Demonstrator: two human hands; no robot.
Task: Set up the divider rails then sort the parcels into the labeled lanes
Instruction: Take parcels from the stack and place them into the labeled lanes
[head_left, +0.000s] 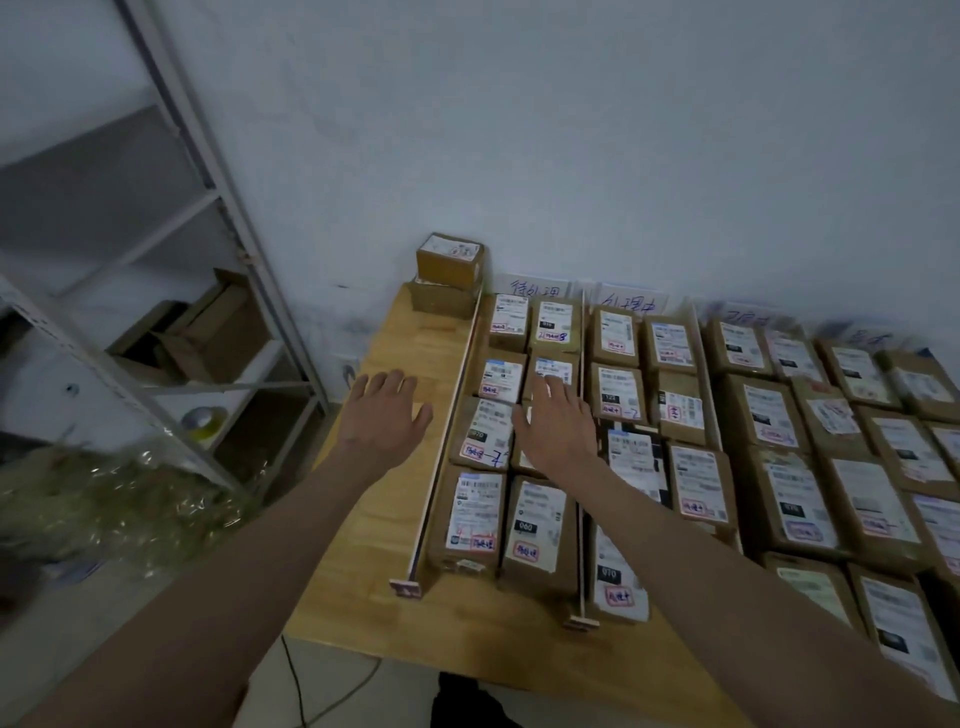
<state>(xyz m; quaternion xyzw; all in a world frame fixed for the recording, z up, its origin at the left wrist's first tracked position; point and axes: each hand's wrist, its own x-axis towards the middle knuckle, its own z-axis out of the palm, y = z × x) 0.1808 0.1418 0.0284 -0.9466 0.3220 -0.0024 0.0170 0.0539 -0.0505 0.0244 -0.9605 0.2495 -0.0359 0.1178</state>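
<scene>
The left hand (383, 415) hovers flat over the bare wooden table (363, 545), fingers straight and spread, holding nothing. The right hand (558, 426) lies over brown cardboard parcels (475, 519) with white labels, fingers straight. Thin pale rails (447, 431) stand between the lanes; two parcels are stacked at the wall.

The parcels (475, 512) are brown cardboard with white labels printed in black, many stamped in red ink. The tabletop (387, 499) is pale yellow wood. The divider rails (447, 431) are cream. Behind them the wall (571, 130) is whitish-blue; the shelving (218, 197) is grey metal.
</scene>
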